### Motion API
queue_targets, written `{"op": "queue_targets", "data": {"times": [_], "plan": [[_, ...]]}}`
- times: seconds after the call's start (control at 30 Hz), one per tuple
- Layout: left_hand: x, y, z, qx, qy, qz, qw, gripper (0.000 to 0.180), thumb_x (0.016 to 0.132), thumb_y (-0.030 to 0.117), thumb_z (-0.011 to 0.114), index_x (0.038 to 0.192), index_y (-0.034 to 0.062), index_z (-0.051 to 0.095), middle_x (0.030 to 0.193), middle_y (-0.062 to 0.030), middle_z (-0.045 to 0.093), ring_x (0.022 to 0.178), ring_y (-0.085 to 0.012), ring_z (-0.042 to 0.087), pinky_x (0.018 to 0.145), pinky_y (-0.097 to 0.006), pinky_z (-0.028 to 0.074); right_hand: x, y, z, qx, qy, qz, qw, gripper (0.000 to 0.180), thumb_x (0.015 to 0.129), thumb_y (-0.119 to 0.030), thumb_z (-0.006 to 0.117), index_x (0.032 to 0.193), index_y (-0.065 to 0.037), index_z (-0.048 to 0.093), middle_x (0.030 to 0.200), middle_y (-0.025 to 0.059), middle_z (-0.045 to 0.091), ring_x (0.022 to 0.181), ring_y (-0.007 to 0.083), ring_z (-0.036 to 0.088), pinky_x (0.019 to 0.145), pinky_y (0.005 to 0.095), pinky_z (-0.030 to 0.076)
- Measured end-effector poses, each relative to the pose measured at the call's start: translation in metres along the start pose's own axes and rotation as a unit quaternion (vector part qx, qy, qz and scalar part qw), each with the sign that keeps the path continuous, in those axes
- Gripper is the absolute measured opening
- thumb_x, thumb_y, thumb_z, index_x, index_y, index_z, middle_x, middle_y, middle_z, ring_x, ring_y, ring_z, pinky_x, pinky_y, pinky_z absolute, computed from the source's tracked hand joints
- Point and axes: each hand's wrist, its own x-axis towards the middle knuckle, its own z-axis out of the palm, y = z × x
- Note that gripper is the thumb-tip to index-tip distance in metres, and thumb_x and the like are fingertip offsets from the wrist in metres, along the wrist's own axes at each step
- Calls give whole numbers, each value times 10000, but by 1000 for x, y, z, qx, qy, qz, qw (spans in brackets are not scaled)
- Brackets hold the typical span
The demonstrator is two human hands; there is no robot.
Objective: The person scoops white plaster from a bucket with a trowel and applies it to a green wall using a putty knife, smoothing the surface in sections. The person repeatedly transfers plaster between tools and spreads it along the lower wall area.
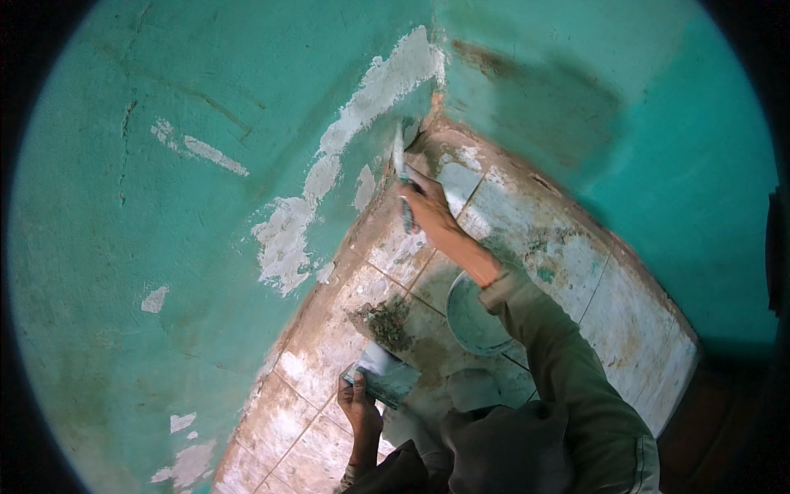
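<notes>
In my right hand [432, 212] is a putty knife [407, 216], its handle wrapped by my fingers. The pale, narrow blade points up toward the foot of the green wall [362, 140], close to the corner; whether its edge touches the wall I cannot tell. My left hand [360, 409], lower and nearer to me, grips a wide filling knife [393, 380] by one side. Its flat grey blade carries a whitish smear, and any handle is hidden. White filler [284, 239] covers a long uneven strip of wall beside the right hand.
A round bucket [452, 309] stands on the stained floor tiles [387, 255], partly behind my right forearm. A heap of crumbled debris [385, 323] lies between the wall and the bucket. A second green wall [658, 148] meets the first at the corner.
</notes>
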Motion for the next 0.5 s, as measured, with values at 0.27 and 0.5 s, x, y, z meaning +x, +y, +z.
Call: {"op": "queue_targets", "data": {"times": [0.27, 0.5], "plan": [[-4, 3, 7, -2, 4, -18, 1000, 183, 976, 187, 564, 1091, 44, 564, 977, -34, 621, 873, -122, 592, 772, -283, 503, 48, 9, -38, 22, 95, -8, 995, 178, 917, -118, 563, 1062, -20, 595, 644, 29, 519, 494, 125, 525, 384, 285, 386], [5, 6, 9, -21, 50, -11, 998, 154, 978, 185, 557, 1064, 58, 568, 941, -13, 614, 806, -87, 563, 702, -265, 482, -34, -5, -14, 32, 37, 21, 999, 367, 918, -145, 565, 1278, -69, 559, 755, 17, 544, 583, 100, 518, 442, 254, 390]]}}
